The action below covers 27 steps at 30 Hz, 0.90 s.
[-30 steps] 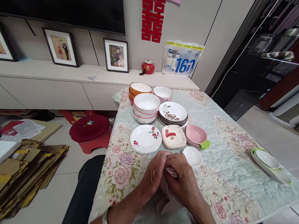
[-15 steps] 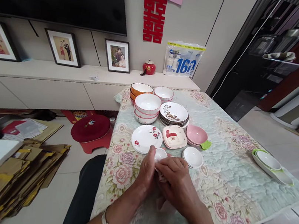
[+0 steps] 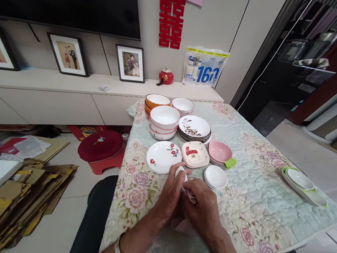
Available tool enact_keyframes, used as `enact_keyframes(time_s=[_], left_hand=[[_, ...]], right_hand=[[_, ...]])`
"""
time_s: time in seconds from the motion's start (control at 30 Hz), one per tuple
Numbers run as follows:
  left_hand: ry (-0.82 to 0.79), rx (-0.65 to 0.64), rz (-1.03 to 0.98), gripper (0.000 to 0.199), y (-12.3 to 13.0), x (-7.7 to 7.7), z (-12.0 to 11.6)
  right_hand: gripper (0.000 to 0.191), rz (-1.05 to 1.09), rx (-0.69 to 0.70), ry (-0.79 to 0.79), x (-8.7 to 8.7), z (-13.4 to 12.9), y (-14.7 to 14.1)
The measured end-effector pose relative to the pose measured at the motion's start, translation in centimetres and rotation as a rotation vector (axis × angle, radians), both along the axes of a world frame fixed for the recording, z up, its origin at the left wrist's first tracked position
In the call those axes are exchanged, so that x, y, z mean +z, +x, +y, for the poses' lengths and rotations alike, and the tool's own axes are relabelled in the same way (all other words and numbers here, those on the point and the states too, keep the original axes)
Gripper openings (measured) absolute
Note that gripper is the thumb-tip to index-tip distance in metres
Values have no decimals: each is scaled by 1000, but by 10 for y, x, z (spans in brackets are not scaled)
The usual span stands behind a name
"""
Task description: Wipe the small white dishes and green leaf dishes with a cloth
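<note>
My left hand is closed on a small white dish, its thumb lying along the near side. The dish is tilted nearly edge-on, and fingers hide much of it. Pressed against its right side, my right hand grips a pale pinkish cloth that hangs below the palm. Just beyond the hands are a white oval plate with red flowers, a stack of small white dishes and a square cream dish with a red pattern.
Pink bowls, brown-flowered plates, red-rimmed white bowls and orange bowls stand farther back. Green-edged dishes lie at right on the floral tablecloth. A red stool and flattened cardboard are on the left.
The small white dish has turned from showing its open face to nearly edge-on. My right hand has shifted slightly, with more of the cloth showing at its fingers. The view has moved slightly.
</note>
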<state>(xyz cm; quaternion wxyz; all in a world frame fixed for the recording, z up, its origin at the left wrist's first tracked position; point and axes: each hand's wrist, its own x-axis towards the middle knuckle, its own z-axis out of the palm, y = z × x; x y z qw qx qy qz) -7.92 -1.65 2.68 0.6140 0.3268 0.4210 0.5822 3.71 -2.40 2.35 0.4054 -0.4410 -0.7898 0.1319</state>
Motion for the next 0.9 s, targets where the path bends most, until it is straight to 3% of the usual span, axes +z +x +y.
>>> enact_keyframes(time_s=[0.1, 0.23, 0.33, 0.43, 0.57, 0.67, 0.77, 0.9], left_hand=[[-43, -24, -104, 47, 1, -1, 1], [-303, 0, -337, 53, 0, -3, 9], [-381, -9, -416, 54, 0, -4, 13], [-334, -47, -393, 53, 2, -5, 10], [-114, -66, -179, 55, 7, 0, -2], [-65, -53, -187, 55, 8, 3, -5], [-217, -36, -366, 49, 7, 2, 0], [-414, -104, -491, 53, 2, -1, 11]], right_hand=[[13, -60, 46, 48, 1, 0, -1], [15, -258, 127, 118, 1, 3, 2], [16, -300, 131, 125, 0, 6, 6], [16, -236, 83, 124, 0, 6, 8], [14, -115, -23, 96, 4, 5, 8], [12, -79, -8, 89, 7, 5, 6], [13, -119, 86, 136, 7, 5, 5], [19, -228, 122, 215, 5, 6, 4]])
